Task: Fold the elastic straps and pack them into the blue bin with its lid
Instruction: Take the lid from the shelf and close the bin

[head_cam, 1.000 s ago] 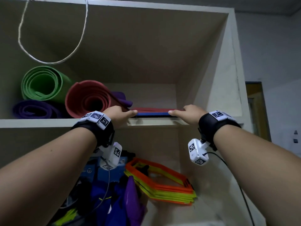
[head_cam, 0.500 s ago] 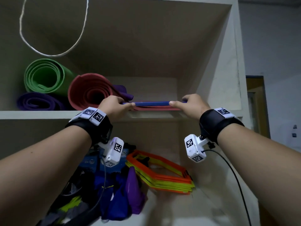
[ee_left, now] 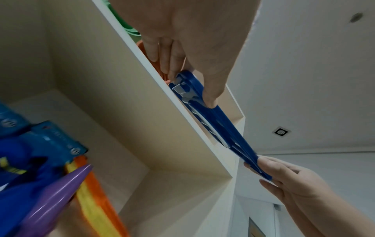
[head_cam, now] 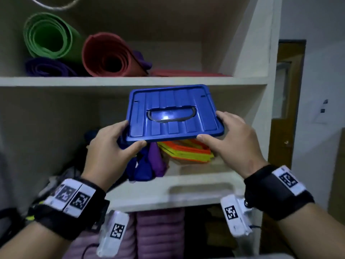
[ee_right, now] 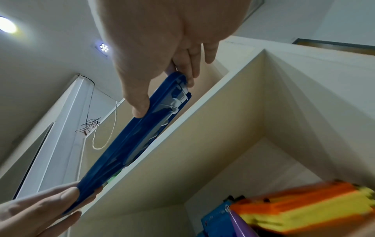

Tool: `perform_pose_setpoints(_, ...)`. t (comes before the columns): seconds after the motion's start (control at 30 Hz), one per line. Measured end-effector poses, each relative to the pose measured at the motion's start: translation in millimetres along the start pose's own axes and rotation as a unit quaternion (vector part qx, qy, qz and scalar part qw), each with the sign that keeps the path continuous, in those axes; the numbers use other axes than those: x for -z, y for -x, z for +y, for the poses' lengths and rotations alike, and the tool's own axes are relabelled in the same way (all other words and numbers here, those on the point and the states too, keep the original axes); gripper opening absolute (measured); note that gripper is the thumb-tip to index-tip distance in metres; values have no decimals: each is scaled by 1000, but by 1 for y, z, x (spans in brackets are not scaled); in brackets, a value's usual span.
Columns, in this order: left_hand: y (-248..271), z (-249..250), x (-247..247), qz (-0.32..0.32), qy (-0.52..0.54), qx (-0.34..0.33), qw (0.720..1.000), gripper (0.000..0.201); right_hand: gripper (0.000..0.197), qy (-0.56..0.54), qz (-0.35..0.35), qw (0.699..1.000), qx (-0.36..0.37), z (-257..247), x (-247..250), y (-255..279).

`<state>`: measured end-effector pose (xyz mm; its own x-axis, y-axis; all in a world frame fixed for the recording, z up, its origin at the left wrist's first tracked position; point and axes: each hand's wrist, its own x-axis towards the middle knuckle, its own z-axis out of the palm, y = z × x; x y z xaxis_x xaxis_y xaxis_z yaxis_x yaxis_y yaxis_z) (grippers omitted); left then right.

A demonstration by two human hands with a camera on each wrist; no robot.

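Observation:
A flat blue plastic lid (head_cam: 174,113) with a grey handle set into its top is held in the air in front of the shelves, tilted toward me. My left hand (head_cam: 112,144) grips its left edge, thumb on the near rim and fingers underneath. My right hand (head_cam: 229,135) grips the right edge the same way. In the left wrist view the lid (ee_left: 205,112) runs from my left hand (ee_left: 188,64) to my right hand (ee_left: 284,178). The right wrist view shows the lid (ee_right: 142,133) edge-on. I see no blue bin and no straps that I can identify.
The upper shelf (head_cam: 130,81) carries rolled mats: green (head_cam: 48,36), red (head_cam: 110,55) and purple (head_cam: 48,67), and a flat red mat (head_cam: 188,73). The middle shelf holds stacked orange-yellow frames (head_cam: 186,150) and purple-blue cloth items (head_cam: 149,163). Pink padded rolls (head_cam: 160,232) sit below.
Both hands have pulled the blue lid off the flat red mat on the upper shelf and lowered it toward me, in front of the middle shelf. The camera has tilted down.

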<state>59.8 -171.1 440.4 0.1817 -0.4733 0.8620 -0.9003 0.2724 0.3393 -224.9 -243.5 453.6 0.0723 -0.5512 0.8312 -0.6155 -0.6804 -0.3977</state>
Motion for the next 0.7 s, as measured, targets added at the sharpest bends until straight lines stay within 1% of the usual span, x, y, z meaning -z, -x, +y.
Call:
perform_pose_setpoints(0.07,47,-12,-3,-21,3,24,999,67,80,5,-22,1000,-19,6,-3,47)
perform_pose_setpoints(0.13,96,-20,-3,-57,16,38,998,71,83,9,-41,999,-34,14,-6,97)
perform_pose_setpoints(0.23,167,-30,0,-110,37,52,992,71,83,10,-94,993,-71,26,-11,173)
perform_pose_setpoints(0.33,233,-38,3,-158,52,78,983,72,80,11,-127,987,-95,39,-16,245)
perform_pose_setpoints(0.4,274,-41,4,-191,56,98,975,71,79,8,-160,979,-130,47,-17,288)
perform_pose_setpoints(0.5,330,-45,6,-235,41,131,962,75,83,19,-204,965,-162,56,-18,346)
perform_pose_setpoints(0.57,362,-48,6,-250,43,160,954,76,84,20,-231,957,-175,60,-18,376)
perform_pose_setpoints(0.7,420,-57,9,-287,39,215,933,78,77,24,-313,928,-201,69,-22,426)
